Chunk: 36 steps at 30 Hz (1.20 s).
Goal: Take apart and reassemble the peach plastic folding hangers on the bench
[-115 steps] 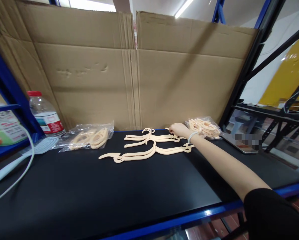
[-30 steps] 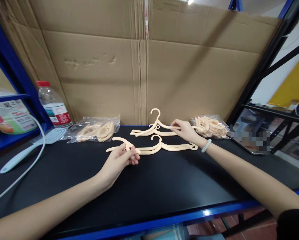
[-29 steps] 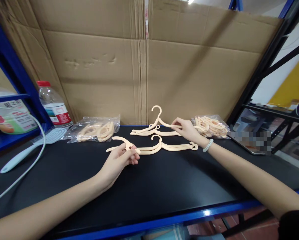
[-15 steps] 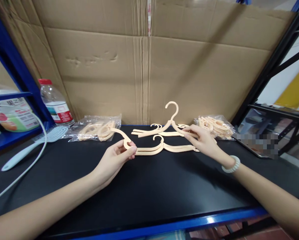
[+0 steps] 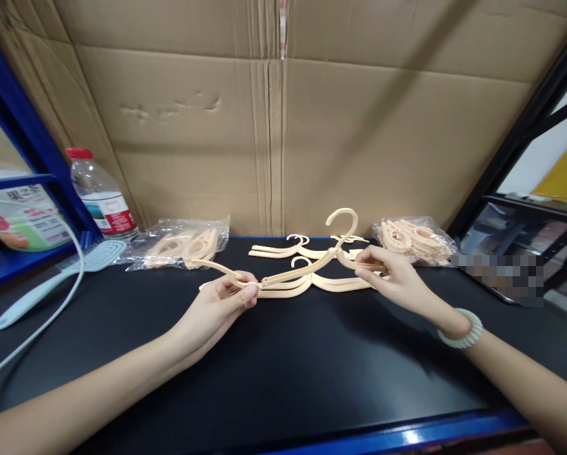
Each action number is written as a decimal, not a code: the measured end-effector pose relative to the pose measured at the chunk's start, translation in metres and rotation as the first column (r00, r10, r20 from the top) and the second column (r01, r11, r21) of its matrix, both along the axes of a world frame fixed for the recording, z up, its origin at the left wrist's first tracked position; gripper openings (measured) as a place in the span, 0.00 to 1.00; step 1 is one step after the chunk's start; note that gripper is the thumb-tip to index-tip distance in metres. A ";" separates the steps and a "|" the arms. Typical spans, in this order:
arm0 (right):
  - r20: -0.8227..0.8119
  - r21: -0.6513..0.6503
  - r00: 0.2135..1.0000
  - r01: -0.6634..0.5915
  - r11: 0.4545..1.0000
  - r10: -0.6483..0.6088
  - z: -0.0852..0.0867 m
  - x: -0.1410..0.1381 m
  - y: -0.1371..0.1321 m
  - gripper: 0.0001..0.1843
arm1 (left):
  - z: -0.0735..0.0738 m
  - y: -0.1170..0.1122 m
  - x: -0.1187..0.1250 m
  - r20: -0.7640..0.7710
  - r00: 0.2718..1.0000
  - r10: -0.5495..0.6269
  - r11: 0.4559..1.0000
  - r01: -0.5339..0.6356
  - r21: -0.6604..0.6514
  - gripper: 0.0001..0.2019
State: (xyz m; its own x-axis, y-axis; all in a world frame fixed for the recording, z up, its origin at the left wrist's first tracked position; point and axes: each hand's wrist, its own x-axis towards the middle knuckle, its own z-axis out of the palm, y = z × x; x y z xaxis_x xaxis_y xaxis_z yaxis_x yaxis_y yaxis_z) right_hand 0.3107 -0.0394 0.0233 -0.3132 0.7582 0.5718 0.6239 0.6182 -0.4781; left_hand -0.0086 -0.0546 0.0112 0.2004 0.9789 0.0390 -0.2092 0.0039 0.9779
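Observation:
My left hand (image 5: 226,302) is closed, pinching a curved beige hanger piece (image 5: 213,266) between thumb and fingers; part of the piece is hidden. In my right hand (image 5: 392,275) is a beige clothes hanger (image 5: 307,268), gripped by its right arm, with its hook upright. That hanger tilts down to the left, and its left tip comes up against my left fingertips; whether it touches the piece there I cannot tell. Just behind my hands, more beige hangers (image 5: 283,292) lie on the black tabletop (image 5: 302,366). Farther back lie other hangers (image 5: 274,253).
Clear plastic bags of beige hanger parts lie at the back left (image 5: 202,246) and back right (image 5: 418,240). To the left are a pale blue hairbrush (image 5: 47,294), a white cable (image 5: 70,300) and a red-capped bottle (image 5: 104,199). A cardboard sheet (image 5: 193,158) stands behind.
The hanger in my right hand has tilted and come nearer, its left tip now reaching my left fingertips. The piece in my left hand has turned flatter.

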 end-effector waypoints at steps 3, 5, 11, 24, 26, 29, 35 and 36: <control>-0.031 -0.047 0.999 -0.021 0.999 0.020 0.000 0.000 -0.001 0.05 | -0.001 0.001 0.000 0.034 0.999 -0.019 1.000 0.019 -0.001 0.11; -0.039 -0.076 0.999 -0.029 0.997 0.026 -0.001 0.000 -0.001 0.05 | -0.001 0.001 0.000 0.061 0.997 -0.039 0.999 0.039 -0.003 0.10; -0.020 -0.094 0.999 -0.051 0.994 0.049 -0.003 0.000 -0.001 0.05 | 0.002 -0.002 -0.001 0.116 0.987 -0.114 0.993 0.118 -0.026 0.07; -0.013 -0.083 0.995 -0.095 0.992 0.094 -0.003 -0.004 -0.005 0.03 | 0.005 -0.006 0.000 0.132 0.973 -0.190 0.971 0.206 -0.119 0.06; -0.014 -0.080 0.995 -0.096 0.992 0.095 -0.003 -0.004 -0.006 0.03 | 0.005 -0.006 -0.001 0.134 0.971 -0.198 0.969 0.214 -0.120 0.05; -0.011 -0.071 0.996 -0.091 0.993 0.091 -0.004 -0.004 -0.007 0.02 | 0.004 -0.006 -0.001 0.127 0.975 -0.185 0.971 0.201 -0.127 0.06; -0.022 -0.053 0.993 -0.115 0.992 0.114 -0.008 -0.006 -0.007 0.02 | 0.001 -0.008 -0.001 0.143 0.985 -0.094 0.982 0.115 -0.147 0.07; -0.021 -0.055 0.993 -0.117 0.992 0.116 -0.008 -0.007 -0.007 0.02 | 0.001 -0.008 0.000 0.150 0.985 -0.087 0.985 0.108 -0.138 0.07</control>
State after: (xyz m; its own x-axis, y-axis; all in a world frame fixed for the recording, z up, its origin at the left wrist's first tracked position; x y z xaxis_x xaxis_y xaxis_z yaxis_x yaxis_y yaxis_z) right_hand 0.3038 -0.0466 0.0149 -0.3916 0.7480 0.5359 0.5399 0.6584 -0.5245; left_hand -0.0091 -0.0626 0.0120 0.2976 0.9524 -0.0667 -0.3381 0.1704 0.9256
